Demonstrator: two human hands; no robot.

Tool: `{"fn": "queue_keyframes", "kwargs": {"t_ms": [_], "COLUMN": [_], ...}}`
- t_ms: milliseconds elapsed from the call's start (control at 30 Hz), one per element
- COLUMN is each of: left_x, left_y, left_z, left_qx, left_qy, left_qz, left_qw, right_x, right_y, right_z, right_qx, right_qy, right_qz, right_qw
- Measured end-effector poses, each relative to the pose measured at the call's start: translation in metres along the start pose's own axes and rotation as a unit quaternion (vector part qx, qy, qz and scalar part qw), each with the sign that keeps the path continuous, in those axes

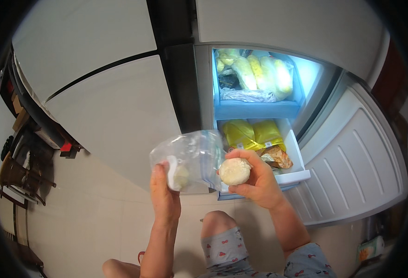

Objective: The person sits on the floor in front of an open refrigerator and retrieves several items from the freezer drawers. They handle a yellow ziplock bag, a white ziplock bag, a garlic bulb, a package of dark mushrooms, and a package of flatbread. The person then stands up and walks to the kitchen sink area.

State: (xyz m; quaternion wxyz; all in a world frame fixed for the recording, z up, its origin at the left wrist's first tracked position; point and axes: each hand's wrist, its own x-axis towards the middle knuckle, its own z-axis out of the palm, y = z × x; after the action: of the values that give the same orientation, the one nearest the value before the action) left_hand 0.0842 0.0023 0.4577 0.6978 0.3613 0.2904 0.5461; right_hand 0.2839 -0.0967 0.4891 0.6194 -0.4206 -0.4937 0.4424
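My left hand point(163, 190) grips a clear zip bag point(195, 150) by its lower left side. Through the plastic shows a pale round piece point(181, 177), partly behind a white patch on the bag. The bag's zip edge faces right. Close to that edge, my right hand point(257, 180) is closed round a pale, round, flattened bun point(235, 171), fingers above and thumb below. Just behind the right hand stands a pulled-out white freezer drawer point(298, 157). In it lie yellow bags point(239, 134) and an orange-brown packet point(277, 156), partly hidden by the hand.
A lit blue drawer point(259, 110) above holds wrapped pale and yellow produce point(257, 74). The open fridge door point(352, 162) swings out at the right. White cabinet fronts point(116, 106) stand at left. A dark chair point(23, 171) is at far left on the tiled floor point(88, 222).
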Motion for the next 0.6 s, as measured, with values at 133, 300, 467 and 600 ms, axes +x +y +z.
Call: {"fn": "queue_keyframes", "kwargs": {"t_ms": [133, 300, 467, 600], "left_x": [0.002, -0.005, -0.012, -0.020], "left_y": [-0.004, -0.013, -0.022, -0.030], "left_z": [-0.007, 0.002, 0.015, 0.027], "left_qx": [-0.097, -0.231, -0.287, -0.240], "left_qy": [-0.028, -0.051, -0.117, -0.128], "left_qz": [-0.034, -0.090, -0.124, -0.139], "left_qw": [0.994, 0.967, 0.943, 0.952], "right_x": [0.000, -0.008, -0.018, -0.011], "right_y": [-0.002, 0.006, 0.009, 0.002], "right_z": [-0.005, -0.005, -0.004, 0.013], "right_qx": [0.180, 0.389, 0.122, -0.124], "right_qy": [-0.038, 0.009, 0.110, 0.175], "right_qz": [0.079, 0.092, 0.058, -0.082], "right_qw": [0.980, 0.917, 0.985, 0.973]}}
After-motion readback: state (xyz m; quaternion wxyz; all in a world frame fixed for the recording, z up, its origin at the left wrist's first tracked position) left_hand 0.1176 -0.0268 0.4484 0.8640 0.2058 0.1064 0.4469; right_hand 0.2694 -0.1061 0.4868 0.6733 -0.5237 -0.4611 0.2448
